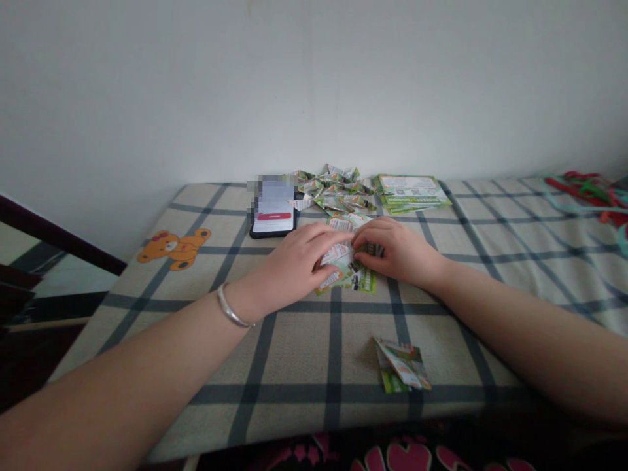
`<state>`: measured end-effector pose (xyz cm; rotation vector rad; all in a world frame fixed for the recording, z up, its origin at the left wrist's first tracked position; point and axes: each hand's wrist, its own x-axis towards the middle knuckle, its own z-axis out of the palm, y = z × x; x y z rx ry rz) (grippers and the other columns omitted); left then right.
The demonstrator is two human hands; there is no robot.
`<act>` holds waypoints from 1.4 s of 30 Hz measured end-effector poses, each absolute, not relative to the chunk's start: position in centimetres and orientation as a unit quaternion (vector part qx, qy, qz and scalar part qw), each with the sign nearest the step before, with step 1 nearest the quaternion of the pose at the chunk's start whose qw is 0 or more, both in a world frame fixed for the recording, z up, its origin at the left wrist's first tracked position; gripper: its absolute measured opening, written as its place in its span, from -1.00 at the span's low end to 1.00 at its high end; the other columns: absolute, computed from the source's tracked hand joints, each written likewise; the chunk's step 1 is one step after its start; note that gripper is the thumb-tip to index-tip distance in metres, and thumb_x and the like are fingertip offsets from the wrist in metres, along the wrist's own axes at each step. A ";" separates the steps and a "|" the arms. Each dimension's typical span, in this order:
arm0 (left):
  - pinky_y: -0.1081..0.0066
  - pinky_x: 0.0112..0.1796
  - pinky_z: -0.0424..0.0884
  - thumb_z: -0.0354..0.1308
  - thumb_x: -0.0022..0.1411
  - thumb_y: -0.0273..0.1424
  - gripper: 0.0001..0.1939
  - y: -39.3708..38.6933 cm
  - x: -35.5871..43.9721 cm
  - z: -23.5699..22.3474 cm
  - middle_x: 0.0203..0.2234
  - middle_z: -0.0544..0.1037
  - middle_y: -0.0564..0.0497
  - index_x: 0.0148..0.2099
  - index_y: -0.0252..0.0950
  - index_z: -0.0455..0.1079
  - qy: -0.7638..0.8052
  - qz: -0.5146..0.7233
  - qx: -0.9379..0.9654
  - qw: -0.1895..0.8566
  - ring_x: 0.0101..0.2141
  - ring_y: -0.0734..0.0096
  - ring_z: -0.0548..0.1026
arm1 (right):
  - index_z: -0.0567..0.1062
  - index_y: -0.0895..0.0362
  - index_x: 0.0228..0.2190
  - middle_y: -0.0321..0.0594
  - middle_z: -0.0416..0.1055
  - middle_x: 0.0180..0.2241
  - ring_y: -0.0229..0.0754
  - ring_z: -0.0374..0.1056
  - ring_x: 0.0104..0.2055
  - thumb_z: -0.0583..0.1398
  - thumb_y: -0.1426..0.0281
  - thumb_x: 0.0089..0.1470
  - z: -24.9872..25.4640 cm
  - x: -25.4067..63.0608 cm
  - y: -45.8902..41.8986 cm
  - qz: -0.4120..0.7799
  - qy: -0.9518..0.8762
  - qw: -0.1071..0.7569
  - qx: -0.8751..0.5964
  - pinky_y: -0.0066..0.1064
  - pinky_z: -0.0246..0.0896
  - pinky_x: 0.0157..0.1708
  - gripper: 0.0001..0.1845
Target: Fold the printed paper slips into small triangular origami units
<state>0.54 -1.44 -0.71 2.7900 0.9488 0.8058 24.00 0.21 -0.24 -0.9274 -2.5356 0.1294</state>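
Note:
A printed green-and-white paper leaflet (347, 278), partly folded, lies on the table under my two hands. Across its left side rests my left hand (307, 255), fingers stretched out and thumb apart, touching the paper. My right hand (387, 248) has its fingers curled and its thumb close to them, pinching the leaflet's folded part near the middle. Both hands cover some of the paper. Closer to me on the cloth sits a small folded piece of the same kind of paper (402, 366), apart from both hands.
Behind my hands lie several folded paper pieces (338, 186) and a stack of flat leaflets (415, 191). A phone (273, 222) with a lit screen is left of them. The checked tablecloth (294, 347) bears a bear picture (174, 248). Red and green items (589, 196) lie far right.

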 end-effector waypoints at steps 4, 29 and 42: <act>0.19 0.08 0.38 0.14 0.22 -0.58 -0.56 -1.4 0.7 -0.5 -0.02 0.46 -0.08 0.14 -0.26 0.32 0.295 0.293 0.909 0.023 0.04 0.29 0.41 | 0.49 0.12 -0.37 -0.19 0.52 -0.29 -0.13 0.39 -0.18 0.22 0.42 0.10 -0.1 24.0 0.3 0.074 -0.912 0.233 -0.330 -0.26 0.23 -0.10 -0.97; 0.30 -0.14 0.37 0.11 0.33 -0.38 -0.85 -1.7 0.3 0.3 -0.24 0.56 0.00 -0.13 -0.23 0.50 0.264 0.272 0.921 -0.089 -0.19 0.33 0.46 | 0.46 0.10 -0.42 -0.16 0.50 -0.32 -0.14 0.35 -0.25 0.18 0.43 0.14 0.4 23.9 -0.7 -0.018 -0.915 0.255 -0.311 -0.30 0.21 -0.25 -0.91; 0.27 -0.18 0.44 0.09 0.32 -0.38 -0.85 -2.1 0.5 0.3 -0.23 0.54 -0.05 -0.21 -0.30 0.48 0.285 0.154 0.939 -0.118 -0.19 0.26 0.47 | 0.49 0.13 -0.38 -0.18 0.50 -0.33 -0.16 0.37 -0.26 0.19 0.39 0.15 0.4 23.9 -0.5 -0.023 -0.943 0.200 -0.264 -0.34 0.22 -0.25 -0.90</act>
